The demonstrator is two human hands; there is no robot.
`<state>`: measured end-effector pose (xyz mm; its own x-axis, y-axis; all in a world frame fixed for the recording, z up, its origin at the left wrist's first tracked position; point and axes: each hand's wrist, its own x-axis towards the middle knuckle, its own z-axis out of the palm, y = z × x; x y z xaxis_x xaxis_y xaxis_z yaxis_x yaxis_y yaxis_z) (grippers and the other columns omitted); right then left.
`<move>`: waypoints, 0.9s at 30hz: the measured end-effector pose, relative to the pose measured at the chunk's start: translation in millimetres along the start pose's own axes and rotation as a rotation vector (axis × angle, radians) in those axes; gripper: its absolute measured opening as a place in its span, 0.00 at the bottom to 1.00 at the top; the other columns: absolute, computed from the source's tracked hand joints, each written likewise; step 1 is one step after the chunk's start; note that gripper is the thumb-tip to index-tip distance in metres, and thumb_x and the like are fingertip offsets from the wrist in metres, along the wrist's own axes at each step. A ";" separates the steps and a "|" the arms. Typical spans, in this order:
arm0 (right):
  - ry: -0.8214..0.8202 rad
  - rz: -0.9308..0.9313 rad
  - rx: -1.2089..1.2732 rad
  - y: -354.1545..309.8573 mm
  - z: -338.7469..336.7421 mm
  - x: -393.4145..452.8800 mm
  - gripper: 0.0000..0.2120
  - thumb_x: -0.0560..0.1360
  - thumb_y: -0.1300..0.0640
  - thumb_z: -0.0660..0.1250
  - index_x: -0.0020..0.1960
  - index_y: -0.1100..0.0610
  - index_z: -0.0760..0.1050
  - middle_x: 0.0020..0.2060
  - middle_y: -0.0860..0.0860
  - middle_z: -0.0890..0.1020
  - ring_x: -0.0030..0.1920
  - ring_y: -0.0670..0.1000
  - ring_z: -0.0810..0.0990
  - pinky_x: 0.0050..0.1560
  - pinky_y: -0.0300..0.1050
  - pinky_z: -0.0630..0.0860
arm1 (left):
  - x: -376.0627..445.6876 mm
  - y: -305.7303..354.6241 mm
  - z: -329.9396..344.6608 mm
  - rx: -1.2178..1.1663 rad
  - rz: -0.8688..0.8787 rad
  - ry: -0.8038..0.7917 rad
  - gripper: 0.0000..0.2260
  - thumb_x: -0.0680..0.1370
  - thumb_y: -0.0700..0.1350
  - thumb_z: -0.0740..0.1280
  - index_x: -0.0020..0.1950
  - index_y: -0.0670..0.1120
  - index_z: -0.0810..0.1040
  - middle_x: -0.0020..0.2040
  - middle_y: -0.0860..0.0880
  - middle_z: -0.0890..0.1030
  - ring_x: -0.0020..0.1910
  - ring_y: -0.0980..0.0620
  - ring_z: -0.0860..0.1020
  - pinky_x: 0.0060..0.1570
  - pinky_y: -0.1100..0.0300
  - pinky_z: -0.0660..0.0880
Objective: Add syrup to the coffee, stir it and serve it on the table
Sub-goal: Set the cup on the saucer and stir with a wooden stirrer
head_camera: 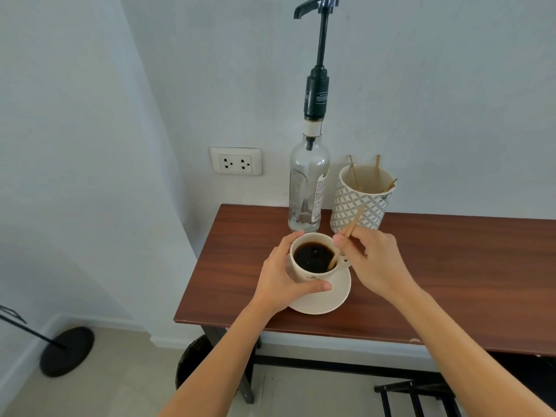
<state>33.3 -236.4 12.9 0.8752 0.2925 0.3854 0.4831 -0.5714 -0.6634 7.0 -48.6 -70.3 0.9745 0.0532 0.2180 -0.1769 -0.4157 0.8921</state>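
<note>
With our left hand point(281, 273) clasping the cup point(313, 261) and our right hand point(374, 260) pinching the stir stick point(352, 225), we stir gently, avoiding spills onto the saucer point(331, 299).

1. The wooden stirrer point(355, 220) is motion-blurred above the right hand point(374, 260); its middle is hidden in the fingers.
2. The left hand point(281, 276) covers the cup point(313, 275) wall's left side.
3. The syrup bottle point(308, 188) label print is too small to read.
4. The table point(451, 281) runs off the right edge.
</note>
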 end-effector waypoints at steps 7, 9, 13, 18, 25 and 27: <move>0.070 0.032 0.149 -6.4 5.9 15.6 0.05 0.76 0.60 0.71 0.44 0.59 0.85 0.41 0.46 0.85 0.44 0.37 0.80 0.45 0.23 0.70 | 0.5 -0.2 0.3 0.004 0.001 -0.011 0.43 0.60 0.60 0.84 0.71 0.62 0.68 0.65 0.61 0.80 0.69 0.56 0.76 0.70 0.45 0.74; 0.077 0.033 0.046 3.3 -2.9 16.3 0.06 0.76 0.58 0.70 0.43 0.57 0.85 0.41 0.46 0.85 0.44 0.41 0.81 0.45 0.22 0.68 | -0.1 0.8 0.3 0.003 0.001 -0.014 0.42 0.60 0.59 0.84 0.70 0.63 0.68 0.65 0.61 0.80 0.69 0.57 0.76 0.70 0.46 0.74; -0.069 0.049 0.027 9.2 -12.7 8.8 0.07 0.76 0.58 0.70 0.40 0.55 0.83 0.37 0.42 0.85 0.41 0.43 0.81 0.42 0.27 0.73 | 0.2 1.3 -0.5 -0.004 -0.003 -0.010 0.42 0.60 0.59 0.84 0.70 0.63 0.69 0.65 0.61 0.80 0.68 0.56 0.76 0.69 0.45 0.74; -0.060 0.087 0.293 -1.0 2.7 13.1 0.05 0.74 0.60 0.72 0.42 0.59 0.85 0.40 0.45 0.86 0.42 0.40 0.83 0.44 0.29 0.76 | 0.3 -0.9 -0.3 -0.006 0.000 -0.015 0.43 0.60 0.59 0.84 0.71 0.60 0.69 0.65 0.61 0.80 0.68 0.57 0.76 0.69 0.45 0.74; -0.056 0.061 0.012 3.7 -14.3 16.0 0.07 0.77 0.57 0.69 0.42 0.55 0.83 0.37 0.47 0.85 0.41 0.46 0.82 0.44 0.32 0.74 | -0.2 -0.1 0.8 0.012 -0.007 -0.014 0.42 0.60 0.59 0.84 0.70 0.65 0.68 0.65 0.62 0.79 0.69 0.57 0.76 0.69 0.46 0.75; -0.137 0.114 0.210 -1.7 -9.9 14.6 0.07 0.77 0.59 0.69 0.42 0.59 0.83 0.36 0.49 0.86 0.40 0.46 0.84 0.45 0.32 0.76 | 0.1 -0.7 0.4 0.004 -0.009 -0.016 0.43 0.60 0.59 0.84 0.71 0.62 0.68 0.65 0.61 0.80 0.68 0.57 0.76 0.69 0.46 0.74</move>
<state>45.0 -238.7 25.9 0.9127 0.3447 0.2193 0.3633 -0.4391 -0.8217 7.2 -48.6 -71.0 0.9781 0.0428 0.2037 -0.1676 -0.4186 0.8926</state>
